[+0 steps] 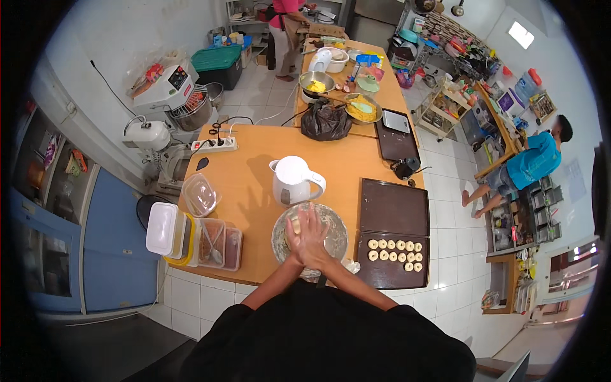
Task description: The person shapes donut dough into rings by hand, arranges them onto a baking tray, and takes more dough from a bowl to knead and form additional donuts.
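Note:
Over a metal mixing bowl (pixel 339 237), its inside smeared with pale dough, my two hands are pressed together palm to palm. A pale piece of dough (pixel 296 225) shows between them at the left. My right hand (pixel 313 237) lies on top with its fingers stretched out, covering most of my left hand (pixel 292 240). How much dough the palms hide I cannot tell. To the right, ring-shaped pieces of dough (pixel 393 250) sit in rows on a dark baking tray (pixel 388 277). A white electric kettle (pixel 291 180) stands just beyond the bowl.
Plastic containers (pixel 213 245) stand at the left table edge, near a power strip (pixel 214 145). A second dark tray (pixel 394 205) adjoins the first. Farther off are a black plastic bag (pixel 326 119) and bowls. One person (pixel 538 159) stands right, another (pixel 286 32) at the far end.

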Demonstrator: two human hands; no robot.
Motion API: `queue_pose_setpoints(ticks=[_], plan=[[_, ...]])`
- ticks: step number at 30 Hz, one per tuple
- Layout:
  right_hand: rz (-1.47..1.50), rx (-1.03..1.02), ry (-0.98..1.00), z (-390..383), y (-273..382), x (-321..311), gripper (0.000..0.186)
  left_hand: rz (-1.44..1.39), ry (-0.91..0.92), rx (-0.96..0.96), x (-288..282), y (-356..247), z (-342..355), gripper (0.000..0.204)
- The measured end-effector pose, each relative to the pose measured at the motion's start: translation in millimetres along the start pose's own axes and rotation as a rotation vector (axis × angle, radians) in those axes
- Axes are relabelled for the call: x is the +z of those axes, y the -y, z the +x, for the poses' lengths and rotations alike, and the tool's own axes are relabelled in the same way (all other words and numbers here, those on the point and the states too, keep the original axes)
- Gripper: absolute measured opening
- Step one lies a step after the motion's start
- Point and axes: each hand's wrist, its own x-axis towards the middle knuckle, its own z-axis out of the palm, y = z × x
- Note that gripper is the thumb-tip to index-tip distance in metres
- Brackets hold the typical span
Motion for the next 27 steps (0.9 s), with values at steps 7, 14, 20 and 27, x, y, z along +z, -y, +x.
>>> queue_pose_setpoints(ticks=[7,14,20,27], plan=[[0.028,-0.085,-0.013,11,-16,-4,0.083,0.014,0.294,-0.267,-24,-6,1,0.075],[0.053,0.037,0.074,19,-21,-11,0.087,-0.259,0.137,-0.198,1,-19,1,0.087],[-0.034,-0.249,0.035,1,-8,-14,0.081,-0.089,0.027,-0.108,-1,-12,8,0.092],[0.246,-0.273,-0.142,22,-29,-4,0.083,0.561,0.477,0.311,-43,17,14,0.083]])
